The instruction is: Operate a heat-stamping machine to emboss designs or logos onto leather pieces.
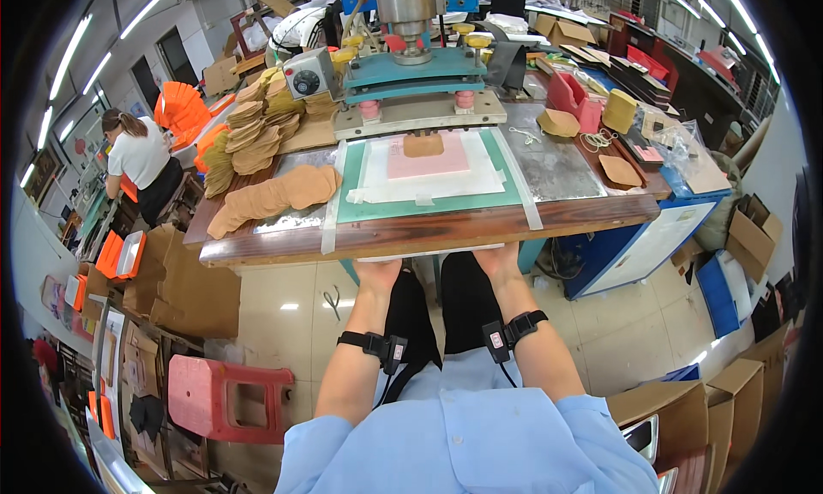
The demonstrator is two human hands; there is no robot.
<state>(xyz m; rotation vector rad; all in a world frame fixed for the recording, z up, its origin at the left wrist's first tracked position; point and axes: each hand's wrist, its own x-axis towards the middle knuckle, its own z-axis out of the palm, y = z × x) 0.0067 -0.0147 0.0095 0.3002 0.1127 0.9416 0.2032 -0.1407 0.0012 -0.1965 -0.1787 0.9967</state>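
Both my forearms reach forward to the front edge of the wooden worktable [429, 229]. My left hand [378, 273] is under that edge at the left, and its fingers are hidden. Likewise, my right hand [498, 258] goes beneath the edge farther right, fingers out of sight. Between them a thin white strip [420, 253] shows along the table's underside; whether I grip it I cannot tell. On the tabletop above lies a green mat [369, 209] with white sheets and a pink pad [410, 166]. A tan cut piece [423, 144] rests on the pad, before the press [416, 74].
Fanned tan cut pieces [279, 200] lie left of the mat, with stacks [249, 129] behind. To the right are a red holder [573, 104], a yellow block [619, 111] and string. A red stool [227, 400] and scissors [332, 303] are on the floor. Another person [141, 155] sits far left.
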